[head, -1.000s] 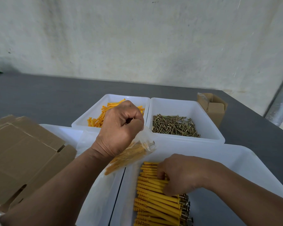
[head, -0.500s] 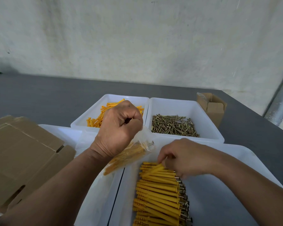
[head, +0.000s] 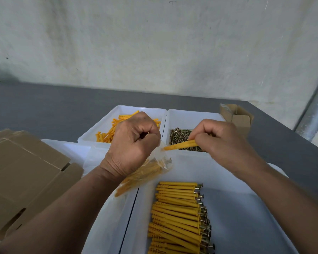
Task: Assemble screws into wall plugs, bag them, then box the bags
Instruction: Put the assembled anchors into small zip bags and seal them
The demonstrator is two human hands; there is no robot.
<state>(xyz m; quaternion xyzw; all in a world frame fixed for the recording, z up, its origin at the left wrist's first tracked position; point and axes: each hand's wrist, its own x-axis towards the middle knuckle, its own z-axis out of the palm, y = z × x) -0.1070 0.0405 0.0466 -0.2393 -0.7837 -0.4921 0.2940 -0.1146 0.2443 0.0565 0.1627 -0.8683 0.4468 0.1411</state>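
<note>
A: At the left edge of the worktop (head: 44, 107), flattened cardboard boxes (head: 26, 176) lie stacked. Next along, the left hand (head: 134, 143) is clenched around the mouth of a clear bag (head: 145, 175), which hangs below the fist with several plugged screws inside.

B: And behind that fist is the tray of bare plugs (head: 128, 109), then the tray of loose screws (head: 191, 116).

A: Right. Now the right hand (head: 222, 142): its fingers (head: 204, 129) pinch one assembled plug (head: 180, 145), tip pointing at the bag's mouth and just beside it.

B: So this is bagging, I'd say, not assembly.

A: Agreed. The next move calls for threading that tip into a narrow, floppy opening, which the left fist has to hold parted. Below, a neat row of assembled plugs (head: 178, 213) waits in the near tray (head: 246, 226). Far right, there's a small open carton (head: 237, 118).
</note>
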